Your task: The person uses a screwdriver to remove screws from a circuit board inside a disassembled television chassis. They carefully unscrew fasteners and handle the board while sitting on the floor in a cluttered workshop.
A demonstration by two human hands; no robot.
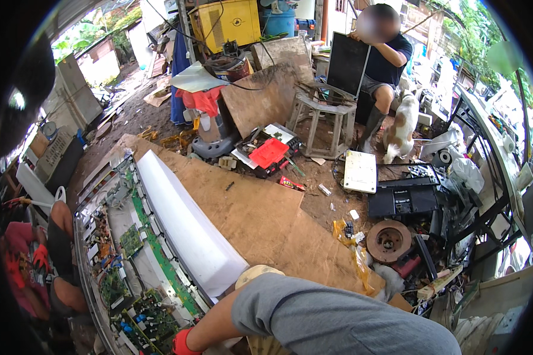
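My right arm, in a grey sleeve, reaches from the lower right toward the bottom edge. Only the red glove [185, 343] on my right hand shows in part; its fingers are out of frame. It is beside the lower end of a long opened flat-screen panel [145, 236] with green circuit boards along it. A bunch of electronic parts, with blue capacitors [127, 326], lies next to the glove. A long white foam-like block or sheet [186, 228] lies along the panel's right side. My left hand is not in view.
A brown plywood sheet [260, 228] covers the ground ahead. At left a person with red gloves [40, 257] works. A seated person [391, 59] holds a dark screen [346, 64] near a wooden stool [323, 115] and a dog [404, 124]. Scrap [403, 198] lies right.
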